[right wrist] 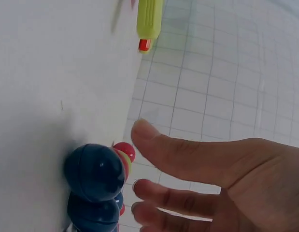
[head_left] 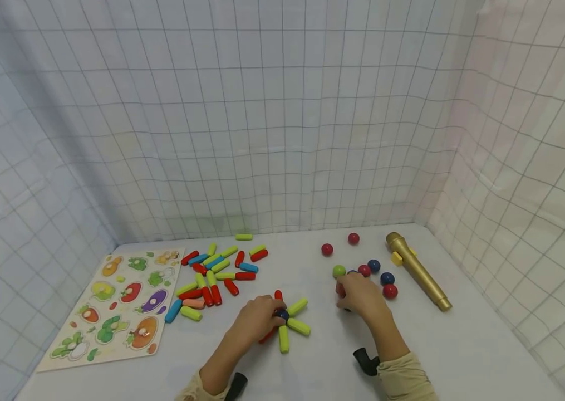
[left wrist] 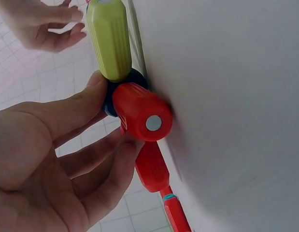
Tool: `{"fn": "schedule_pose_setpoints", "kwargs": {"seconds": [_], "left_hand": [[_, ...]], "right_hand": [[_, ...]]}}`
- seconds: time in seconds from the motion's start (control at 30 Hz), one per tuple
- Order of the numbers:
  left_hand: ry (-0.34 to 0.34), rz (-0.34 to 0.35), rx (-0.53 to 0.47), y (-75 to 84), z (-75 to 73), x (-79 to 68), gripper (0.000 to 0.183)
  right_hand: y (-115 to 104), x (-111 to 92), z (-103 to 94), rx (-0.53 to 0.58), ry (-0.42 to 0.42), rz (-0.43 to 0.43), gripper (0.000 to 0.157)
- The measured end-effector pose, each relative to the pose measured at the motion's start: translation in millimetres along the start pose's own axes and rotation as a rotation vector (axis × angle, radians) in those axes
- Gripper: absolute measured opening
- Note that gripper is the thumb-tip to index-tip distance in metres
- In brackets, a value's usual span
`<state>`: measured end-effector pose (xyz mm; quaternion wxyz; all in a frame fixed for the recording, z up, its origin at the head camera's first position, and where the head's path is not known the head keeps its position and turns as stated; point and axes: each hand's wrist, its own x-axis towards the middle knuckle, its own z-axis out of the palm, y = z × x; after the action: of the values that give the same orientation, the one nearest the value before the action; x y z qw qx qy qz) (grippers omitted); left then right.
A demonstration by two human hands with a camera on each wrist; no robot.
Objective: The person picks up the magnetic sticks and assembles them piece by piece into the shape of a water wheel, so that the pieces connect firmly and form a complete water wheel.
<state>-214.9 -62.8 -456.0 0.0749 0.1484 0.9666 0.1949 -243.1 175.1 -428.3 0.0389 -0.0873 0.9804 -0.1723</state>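
My left hand [head_left: 257, 316] pinches a dark blue ball [head_left: 281, 316], the hub of a star of magnetic sticks on the white table. Yellow-green sticks [head_left: 298, 327] and red sticks [left wrist: 139, 108] point outward from the ball. In the left wrist view the thumb presses the ball's side, while the other fingers curl beside the red stick. My right hand [head_left: 364, 298] hovers at a group of loose balls, its thumb and fingers parted around nothing in the right wrist view. Dark blue balls [right wrist: 94, 172] lie just past the fingertips. A green ball [head_left: 339, 271] sits beyond that hand.
Several loose red, blue and yellow-green sticks [head_left: 220, 266] lie left of centre. A vegetable puzzle board [head_left: 93, 328] is at the far left. Further red balls [head_left: 327, 249] lie toward the back, and a gold toy microphone [head_left: 422, 275] is at right. Grid-patterned cloth [head_left: 282, 122] encloses the table.
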Motion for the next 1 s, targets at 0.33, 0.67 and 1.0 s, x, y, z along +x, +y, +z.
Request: {"fn": "schedule_pose_setpoints", "kwargs": {"seconds": [0.33, 0.67, 1.0], "left_hand": [[0.038, 0.01, 0.072, -1.5, -2.4, -5.7, 0.029], [0.037, 0.002, 0.088, 2.7, -3.8, -7.1, 0.031], [0.036, -0.017, 0.09, 4.1, -3.6, -6.5, 0.03]], "right_hand": [[2.6, -1.1, 5.2, -0.018, -0.068, 0.026, 0.027], [-3.8, 12.4, 28.8, 0.168, -0.105, -0.194, 0.024], [-9.3, 14.4, 34.4, 0.246, -0.121, -0.299, 0.025]]}}
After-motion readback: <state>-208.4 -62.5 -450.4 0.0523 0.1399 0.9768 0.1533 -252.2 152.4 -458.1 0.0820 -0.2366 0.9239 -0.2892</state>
